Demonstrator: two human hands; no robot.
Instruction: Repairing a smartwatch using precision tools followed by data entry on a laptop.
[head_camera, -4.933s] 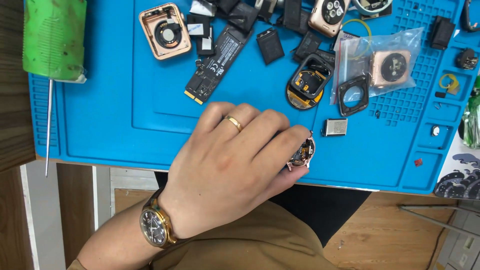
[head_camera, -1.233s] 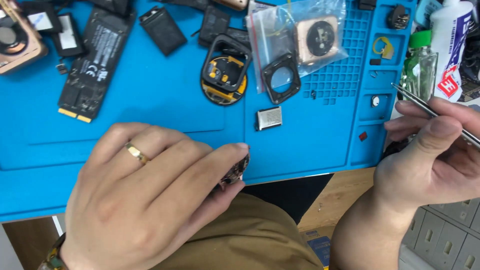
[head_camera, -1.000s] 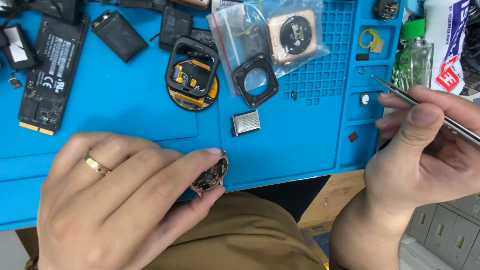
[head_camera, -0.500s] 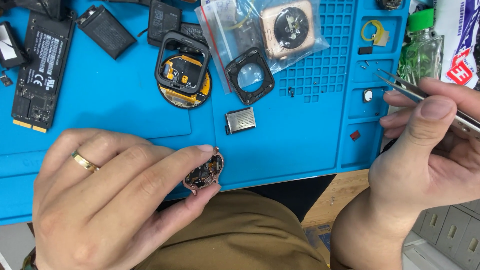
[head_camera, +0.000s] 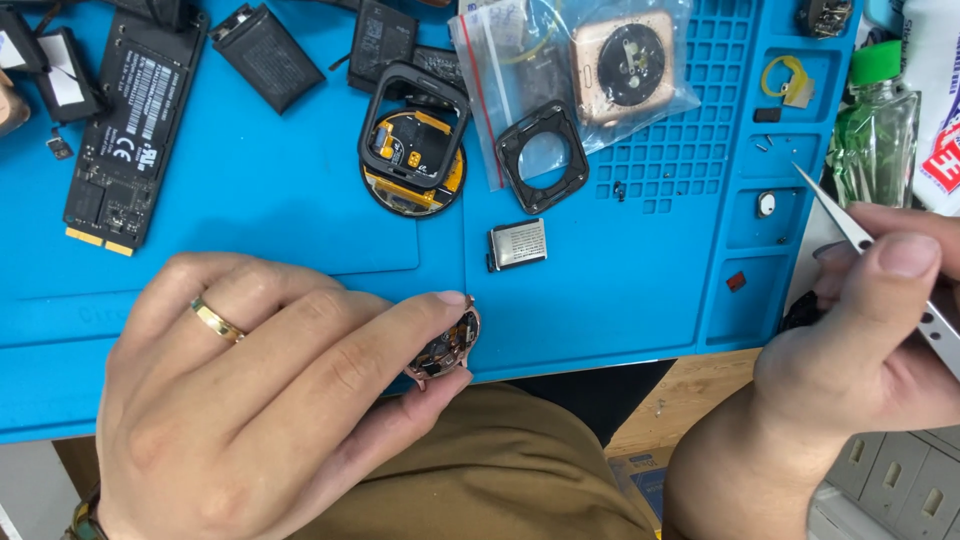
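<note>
My left hand (head_camera: 250, 400), with a gold ring on one finger, pinches a small round watch case (head_camera: 446, 347) with its inner works exposed, at the near edge of the blue work mat (head_camera: 600, 290). My right hand (head_camera: 860, 340) is off the mat's right edge and grips metal tweezers (head_camera: 850, 228), whose tip points up-left toward the mat's small side compartments. A small silver rectangular part (head_camera: 519, 244) lies on the mat just above the watch case.
Farther back lie an opened dark watch body with orange parts (head_camera: 412, 150), a black square frame (head_camera: 543, 157), a clear bag holding a gold square watch back (head_camera: 600, 70), a long circuit board (head_camera: 130, 120), black batteries (head_camera: 265, 55) and a green-capped glass bottle (head_camera: 878, 130).
Five seconds ago my left hand covered the watch case alone. My right hand has since come in with the tweezers, the view has shifted, and the watch case now shows more between my fingertips.
</note>
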